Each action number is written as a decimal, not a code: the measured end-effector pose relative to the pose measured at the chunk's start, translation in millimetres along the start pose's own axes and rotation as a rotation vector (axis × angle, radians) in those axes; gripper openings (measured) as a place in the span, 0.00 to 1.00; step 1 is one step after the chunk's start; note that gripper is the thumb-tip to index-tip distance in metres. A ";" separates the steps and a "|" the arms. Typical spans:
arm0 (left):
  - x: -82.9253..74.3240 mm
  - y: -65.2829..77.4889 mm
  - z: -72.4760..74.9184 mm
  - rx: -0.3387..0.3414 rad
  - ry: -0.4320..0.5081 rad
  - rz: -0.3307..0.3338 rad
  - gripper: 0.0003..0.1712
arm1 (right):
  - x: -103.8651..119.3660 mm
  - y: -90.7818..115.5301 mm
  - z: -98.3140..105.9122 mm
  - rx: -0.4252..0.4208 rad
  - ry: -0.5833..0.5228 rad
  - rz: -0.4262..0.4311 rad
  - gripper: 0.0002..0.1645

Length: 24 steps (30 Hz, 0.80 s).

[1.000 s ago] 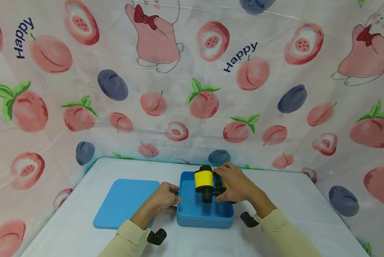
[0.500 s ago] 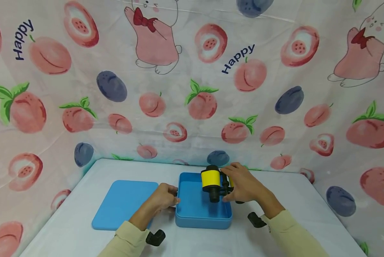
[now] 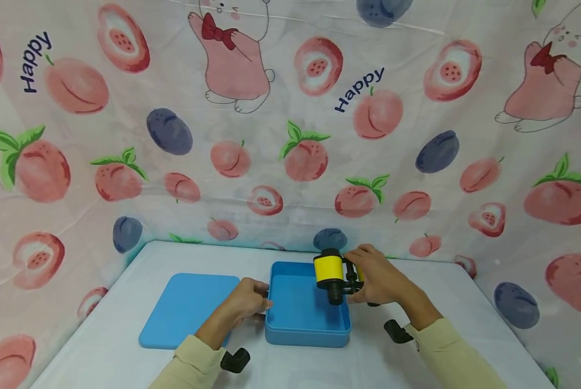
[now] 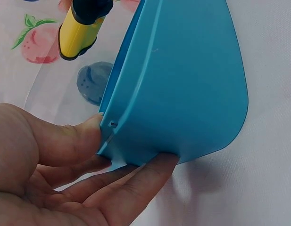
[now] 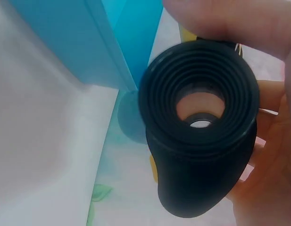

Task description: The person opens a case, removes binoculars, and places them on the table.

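Yellow and black binoculars hang over the right side of an open blue box, gripped by my right hand. The right wrist view looks straight into a ribbed black eyepiece, with the thumb above it and the fingers along the far side. My left hand holds the left wall of the box. In the left wrist view, its thumb presses the rim and its fingers lie against the lower part of the blue wall. Part of the binoculars shows beyond the rim there.
A flat blue lid lies on the white table, left of the box and partly behind the left forearm. Behind the table hangs a cloth printed with peaches and rabbits. Each sleeve carries a small black camera mount.
My right hand has carried the binoculars to the right, from over the middle of the box to its right edge. The left hand stays at the box's left wall.
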<state>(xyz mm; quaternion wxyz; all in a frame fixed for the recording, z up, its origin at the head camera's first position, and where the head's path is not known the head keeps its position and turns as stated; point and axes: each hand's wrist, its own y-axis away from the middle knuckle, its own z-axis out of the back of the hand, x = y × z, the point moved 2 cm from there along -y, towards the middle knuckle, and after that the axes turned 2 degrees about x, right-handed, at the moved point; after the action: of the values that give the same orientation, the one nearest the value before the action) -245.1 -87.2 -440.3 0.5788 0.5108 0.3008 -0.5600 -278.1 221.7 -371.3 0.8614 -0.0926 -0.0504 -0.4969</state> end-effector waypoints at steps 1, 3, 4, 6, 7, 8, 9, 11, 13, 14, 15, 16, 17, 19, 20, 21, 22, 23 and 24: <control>0.0 0.5 0.1 -0.001 -0.001 0.001 0.30 | -1.0 0.7 0.9 -0.004 0.000 0.002 0.57; 0.0 1.3 0.2 -0.002 -0.004 0.001 0.30 | -3.1 1.9 2.5 -0.007 -0.002 0.001 0.58; 0.1 1.6 0.2 -0.004 -0.005 0.001 0.30 | -4.1 2.8 3.4 -0.007 -0.003 0.000 0.58; 0.8 1.8 0.0 -0.007 -0.008 0.000 0.31 | -6.0 4.7 4.3 -0.005 -0.007 -0.007 0.58; 1.1 2.0 0.0 -0.007 -0.007 -0.001 0.31 | -6.8 5.9 4.7 -0.004 -0.008 -0.008 0.59; 1.7 1.7 -0.3 -0.009 -0.008 -0.004 0.30 | -7.8 7.2 5.1 -0.003 -0.009 -0.008 0.59; 2.0 1.8 -0.6 -0.008 -0.007 -0.006 0.30 | -9.0 8.6 5.4 -0.004 -0.009 -0.008 0.59; 3.2 1.3 -1.3 -0.003 -0.005 -0.008 0.30 | -11.3 11.1 5.8 -0.003 -0.009 -0.009 0.58; 3.4 1.1 -1.9 -0.001 -0.001 -0.007 0.31 | -13.7 12.8 6.5 -0.004 -0.010 -0.003 0.58; 3.8 0.6 -2.3 0.000 0.003 -0.007 0.31 | -15.0 13.3 7.1 -0.006 -0.007 0.003 0.57; 3.8 0.3 -2.6 0.002 0.007 -0.007 0.31 | -16.4 13.8 7.5 -0.007 -0.005 0.004 0.57; 4.0 -0.1 -2.8 0.002 0.008 -0.005 0.31 | -17.8 14.3 7.8 -0.008 -0.004 0.006 0.57; 3.8 -0.3 -2.8 0.004 0.008 -0.009 0.31 | -19.2 14.6 8.3 -0.010 -0.001 0.006 0.56; 3.6 -0.7 -2.7 0.003 0.013 -0.012 0.30 | -21.9 15.4 9.3 -0.014 0.005 0.012 0.56; 3.9 -1.0 -2.7 0.003 0.015 -0.012 0.30 | -23.0 15.8 9.7 -0.016 0.008 0.015 0.56; 3.9 -0.9 -2.6 0.002 0.015 -0.012 0.30 | -24.3 16.3 9.9 -0.017 0.007 0.012 0.57; 3.7 -0.6 -2.3 0.000 0.013 -0.011 0.30 | -25.1 16.8 10.5 -0.019 0.006 0.012 0.57; 3.6 -0.5 -2.1 -0.001 0.013 -0.011 0.30 | -25.8 17.2 11.0 -0.020 0.003 0.011 0.57; 3.8 -0.5 -2.1 -0.004 0.015 -0.008 0.30 | -26.7 17.9 11.3 -0.023 0.000 0.011 0.57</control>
<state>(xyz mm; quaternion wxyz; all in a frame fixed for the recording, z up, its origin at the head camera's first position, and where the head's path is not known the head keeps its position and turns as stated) -244.5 -86.5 -444.5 0.5755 0.5126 0.3081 -0.5577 -275.9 255.5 -366.9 0.8629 -0.1027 -0.0441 -0.4928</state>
